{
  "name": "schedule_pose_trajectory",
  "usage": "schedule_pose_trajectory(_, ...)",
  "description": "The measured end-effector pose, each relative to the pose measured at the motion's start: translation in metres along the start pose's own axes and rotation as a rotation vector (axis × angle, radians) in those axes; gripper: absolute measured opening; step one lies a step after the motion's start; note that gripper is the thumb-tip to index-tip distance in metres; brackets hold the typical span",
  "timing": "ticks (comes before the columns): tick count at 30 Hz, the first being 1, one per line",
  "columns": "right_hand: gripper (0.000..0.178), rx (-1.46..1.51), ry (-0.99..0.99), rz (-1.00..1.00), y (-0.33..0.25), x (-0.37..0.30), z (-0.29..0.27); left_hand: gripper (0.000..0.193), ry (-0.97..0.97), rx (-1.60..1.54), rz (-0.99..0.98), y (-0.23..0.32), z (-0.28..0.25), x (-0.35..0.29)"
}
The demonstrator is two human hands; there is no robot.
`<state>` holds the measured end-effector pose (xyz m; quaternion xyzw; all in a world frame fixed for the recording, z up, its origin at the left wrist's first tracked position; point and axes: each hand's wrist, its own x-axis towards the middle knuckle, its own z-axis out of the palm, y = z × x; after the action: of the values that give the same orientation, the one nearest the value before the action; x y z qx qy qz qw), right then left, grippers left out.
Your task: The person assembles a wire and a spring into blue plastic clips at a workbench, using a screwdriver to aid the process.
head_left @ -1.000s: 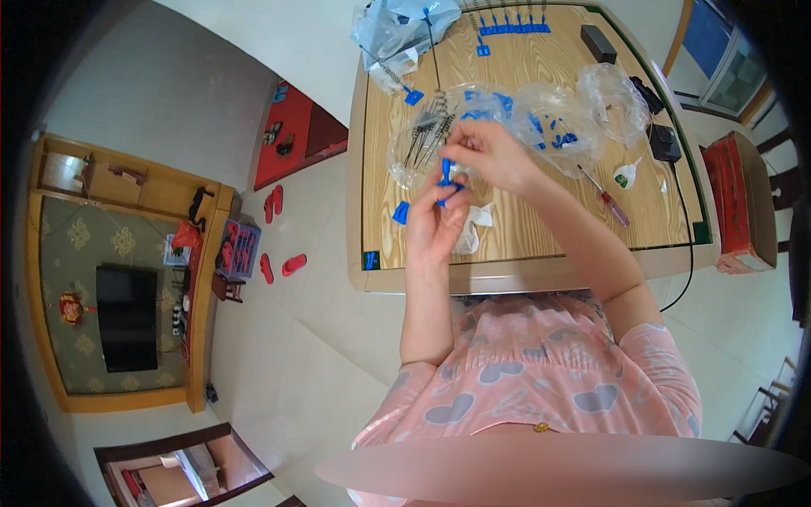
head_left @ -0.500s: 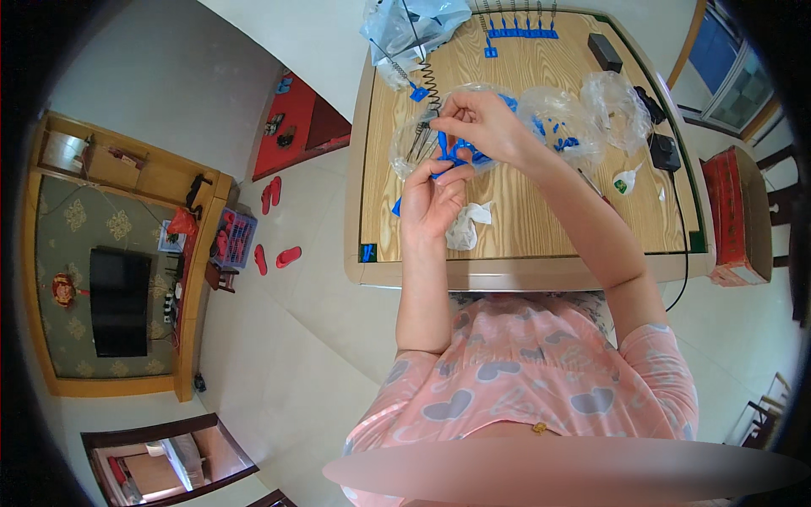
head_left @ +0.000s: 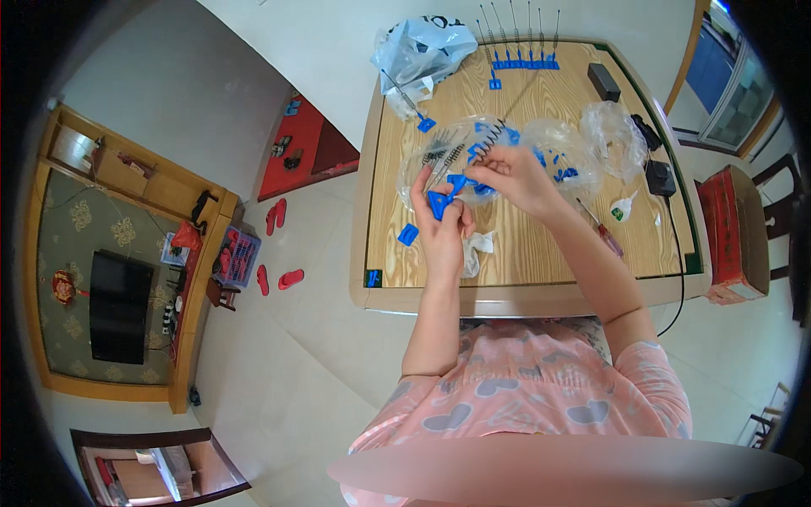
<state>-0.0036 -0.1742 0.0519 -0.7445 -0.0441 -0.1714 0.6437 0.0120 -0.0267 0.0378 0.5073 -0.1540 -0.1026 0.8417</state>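
Note:
A blue plastic base (head_left: pixel 438 204) is held in the curled fingers of my left hand (head_left: pixel 443 241). From it a blue stem runs toward my right hand (head_left: pixel 517 179), whose fingers pinch the stem's far end at the foot of a black coil spring (head_left: pixel 491 139). A thin rod rises from the spring, leaning up and to the right. Just beyond my hands lies an open clear bag (head_left: pixel 407 173) with dark springs and blue parts. Near my left wrist, a loose blue base (head_left: pixel 408 234) rests on the wooden table (head_left: pixel 541 262).
Several assembled spring-and-rod pieces (head_left: pixel 525 64) stand in a row at the back, with another blue-based piece (head_left: pixel 426 124) at left beside a pale blue bag (head_left: pixel 427 51). Rightward are a bag of small blue parts (head_left: pixel 564 173), a screwdriver (head_left: pixel 605 232), and a black adapter (head_left: pixel 660 178).
The held piece has tipped from upright to leaning right, its spring now pointing up and right. My right hand has shifted right and lower. The whole view has shifted slightly.

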Motion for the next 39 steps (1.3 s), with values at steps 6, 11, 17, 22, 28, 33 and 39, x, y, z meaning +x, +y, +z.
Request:
schedule_pose_trajectory(6, 0.018, 0.112, 0.055, 0.059, 0.009, -0.009, -0.002, 0.061, -0.039, 0.157, 0.106, -0.006, 0.002, -0.005)
schedule_pose_trajectory(11, 0.012, 0.163, 0.013, 0.134, 0.01, -0.01, -0.007, 0.062, -0.094, 0.07, 0.03, -0.011, 0.0, -0.002)
schedule_pose_trajectory(17, 0.014, 0.198, -0.005, 0.133, 0.013, -0.009, -0.009, 0.06, -0.097, 0.054, -0.017, -0.009, 0.002, -0.001)
schedule_pose_trajectory(22, 0.013, 0.192, 0.002, 0.148, 0.009, -0.011, -0.008, 0.061, -0.091, 0.059, -0.016, -0.011, 0.002, -0.002)
schedule_pose_trajectory(28, 0.01, 0.156, 0.02, 0.123, 0.016, -0.01, -0.007, 0.06, -0.079, -0.021, -0.129, -0.012, 0.002, -0.002)
schedule_pose_trajectory(33, 0.013, 0.118, -0.016, 0.079, 0.019, -0.005, -0.01, 0.052, -0.185, -0.412, -0.413, -0.016, -0.009, 0.006)
schedule_pose_trajectory(39, 0.006, 0.077, -0.065, 0.128, 0.014, -0.002, -0.005, 0.05, -0.261, -0.557, -0.489, -0.025, -0.022, 0.011)
